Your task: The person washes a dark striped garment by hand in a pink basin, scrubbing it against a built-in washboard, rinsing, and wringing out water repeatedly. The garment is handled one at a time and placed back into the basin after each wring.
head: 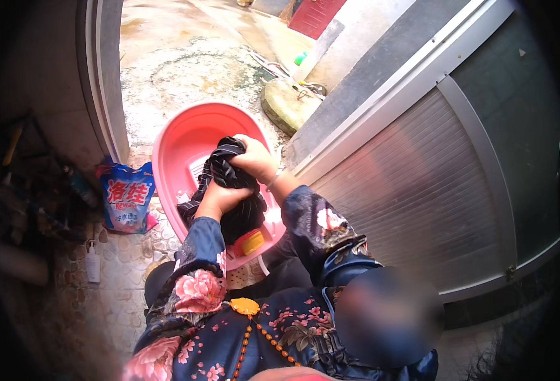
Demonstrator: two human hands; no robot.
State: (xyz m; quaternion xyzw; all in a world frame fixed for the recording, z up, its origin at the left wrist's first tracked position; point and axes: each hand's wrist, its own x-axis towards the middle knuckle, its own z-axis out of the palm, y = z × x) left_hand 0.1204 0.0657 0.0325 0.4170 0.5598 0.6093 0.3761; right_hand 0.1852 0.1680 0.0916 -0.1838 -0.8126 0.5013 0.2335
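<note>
Both of my hands grip a black garment with thin white stripes [230, 176] over a pink plastic tub [189, 128]. My left hand [225, 195] holds the bunched cloth low, nearer to my body. A little higher and to the right, my right hand [256, 159] is closed around the twisted upper part. The lower folds of the garment hang down inside the tub. Ribbed washboard ridges [197, 167] show in part behind the cloth. A yellow bar of soap [253, 243] sits in the tub's near end. Most of my fingers are hidden by the fabric.
A blue bag of detergent [127, 197] stands left of the tub. A white pump bottle [92, 263] is on the pebble-patterned floor. An aluminium-framed door [404, 190] stands at the right. Beyond the doorway lie a stone slab [289, 105] and hoses [268, 64].
</note>
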